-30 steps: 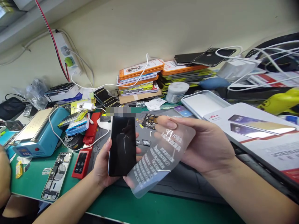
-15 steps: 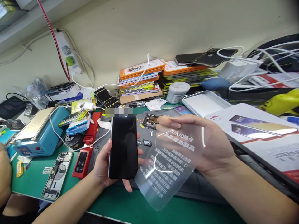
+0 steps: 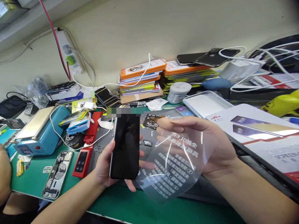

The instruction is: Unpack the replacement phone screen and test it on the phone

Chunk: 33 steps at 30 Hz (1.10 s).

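My left hand [image 3: 106, 165] is closed round a smartphone [image 3: 126, 146], thumb along its left edge and fingertips showing past the right edge. The phone's dark glass faces me, nearly upright. Between thumb and fingers, my right hand [image 3: 210, 146] pinches the top of a clear plastic film [image 3: 173, 168] with white printed characters that read mirrored. The film hangs bent and its lower left part comes close to the phone's lower right corner; I cannot tell whether they touch. Beyond the hands, a phone frame part [image 3: 151, 121] lies on the grey mat [image 3: 147, 152].
An opened phone [image 3: 57, 174] lies on the green mat at left, near a red device [image 3: 81, 163] and a blue heating machine [image 3: 42, 133]. Boxes [image 3: 140, 77] are stacked by the wall. A white screen box [image 3: 254, 133] stands right. A co-worker's arm [image 3: 4, 171] shows at far left.
The film has swung and curled, its lower end rising slightly. The phone has turned a little and shifted slightly right with my left hand. Both hands keep their hold.
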Tool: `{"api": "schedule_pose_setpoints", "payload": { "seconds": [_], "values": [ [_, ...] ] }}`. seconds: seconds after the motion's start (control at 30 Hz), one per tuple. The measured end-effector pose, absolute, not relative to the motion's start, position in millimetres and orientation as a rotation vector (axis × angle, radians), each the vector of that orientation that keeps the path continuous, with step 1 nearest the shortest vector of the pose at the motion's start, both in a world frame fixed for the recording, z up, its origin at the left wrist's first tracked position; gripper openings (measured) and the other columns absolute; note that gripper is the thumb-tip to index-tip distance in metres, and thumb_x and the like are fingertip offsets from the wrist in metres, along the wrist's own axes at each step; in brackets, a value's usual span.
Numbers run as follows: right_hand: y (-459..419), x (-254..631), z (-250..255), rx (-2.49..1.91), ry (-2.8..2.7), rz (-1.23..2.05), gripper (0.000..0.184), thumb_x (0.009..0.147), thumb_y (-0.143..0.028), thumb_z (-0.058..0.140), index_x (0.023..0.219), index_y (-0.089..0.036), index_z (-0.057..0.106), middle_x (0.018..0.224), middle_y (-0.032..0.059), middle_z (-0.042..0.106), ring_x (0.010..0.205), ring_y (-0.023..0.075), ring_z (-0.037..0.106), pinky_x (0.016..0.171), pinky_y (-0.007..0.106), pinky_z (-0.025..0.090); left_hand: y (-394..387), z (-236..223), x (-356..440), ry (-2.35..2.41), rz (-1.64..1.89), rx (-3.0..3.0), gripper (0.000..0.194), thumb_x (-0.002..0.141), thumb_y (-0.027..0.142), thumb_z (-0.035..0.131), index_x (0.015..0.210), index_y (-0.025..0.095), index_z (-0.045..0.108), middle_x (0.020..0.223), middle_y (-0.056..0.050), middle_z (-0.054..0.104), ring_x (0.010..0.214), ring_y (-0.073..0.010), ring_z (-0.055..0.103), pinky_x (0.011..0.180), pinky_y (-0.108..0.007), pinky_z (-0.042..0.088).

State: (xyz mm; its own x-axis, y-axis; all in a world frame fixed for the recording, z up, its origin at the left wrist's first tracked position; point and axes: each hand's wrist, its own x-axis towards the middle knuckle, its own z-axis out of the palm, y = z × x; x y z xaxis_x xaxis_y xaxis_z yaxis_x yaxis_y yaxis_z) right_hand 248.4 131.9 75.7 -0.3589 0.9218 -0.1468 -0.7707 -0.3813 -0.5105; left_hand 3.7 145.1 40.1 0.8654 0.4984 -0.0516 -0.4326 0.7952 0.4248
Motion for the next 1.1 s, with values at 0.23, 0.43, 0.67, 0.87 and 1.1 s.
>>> {"api": "schedule_pose_setpoints", "payload": {
  "seconds": [0.23, 0.43, 0.67, 0.87, 1.1],
  "values": [
    [134.0, 249.3, 75.7, -0.516, -0.417, 1.922, 0.025, 0.069, -0.023, 0.075, 0.059, -0.018, 0.052, 0.056, -0.0061, 0.034, 0.046, 0.0065, 0.025, 0.036, 0.016, 0.036, 147.1, 41.3, 0.3, 0.154, 0.592, 0.387, 0.073, 0.097, 0.059, 0.065, 0.154, 0.015, 0.055, 0.125, -0.017, 0.078, 0.132, -0.0445, 0.066, 0.065, -0.042, 0.071],
    [135.4, 247.9, 76.1, -0.561, -0.424, 1.897, 0.024, 0.068, -0.023, 0.076, 0.060, -0.018, 0.054, 0.057, -0.0062, 0.036, 0.045, 0.0067, 0.028, 0.036, 0.017, 0.037, 145.0, 43.1, 1.2, 0.151, 0.541, 0.373, 0.073, 0.096, 0.057, 0.067, 0.154, 0.014, 0.055, 0.127, -0.017, 0.078, 0.136, -0.0448, 0.064, 0.069, -0.044, 0.071],
    [132.5, 243.0, 78.6, -0.621, -0.502, 1.829, 0.025, 0.082, -0.035, 0.077, 0.067, -0.018, 0.066, 0.060, -0.0028, 0.046, 0.047, 0.0085, 0.035, 0.039, 0.019, 0.035, 144.8, 39.4, 2.7, 0.231, 0.504, 0.385, 0.075, 0.095, 0.058, 0.069, 0.153, 0.013, 0.056, 0.124, -0.018, 0.079, 0.118, -0.0395, 0.075, 0.065, -0.044, 0.071],
    [129.7, 238.2, 79.4, -0.672, -0.621, 1.789, 0.033, 0.066, -0.038, 0.093, 0.090, -0.019, 0.079, 0.076, 0.0020, 0.066, 0.064, 0.0134, 0.062, 0.049, 0.018, 0.048, 145.7, 32.1, 4.5, 0.255, 0.410, 0.476, 0.073, 0.092, 0.064, 0.070, 0.131, 0.003, 0.072, 0.117, -0.025, 0.080, 0.098, -0.0365, 0.081, 0.060, -0.033, 0.069],
    [130.7, 231.5, 71.2, -0.831, -0.880, 1.599, 0.037, 0.076, -0.045, 0.093, 0.090, -0.021, 0.068, 0.081, 0.0020, 0.073, 0.066, 0.0147, 0.069, 0.050, 0.019, 0.049, 143.6, 21.4, 6.0, 0.237, 0.480, 0.470, 0.064, 0.097, 0.062, 0.064, 0.133, 0.011, 0.071, 0.122, -0.018, 0.079, 0.115, -0.0398, 0.076, 0.063, -0.040, 0.071]
  ]
}}
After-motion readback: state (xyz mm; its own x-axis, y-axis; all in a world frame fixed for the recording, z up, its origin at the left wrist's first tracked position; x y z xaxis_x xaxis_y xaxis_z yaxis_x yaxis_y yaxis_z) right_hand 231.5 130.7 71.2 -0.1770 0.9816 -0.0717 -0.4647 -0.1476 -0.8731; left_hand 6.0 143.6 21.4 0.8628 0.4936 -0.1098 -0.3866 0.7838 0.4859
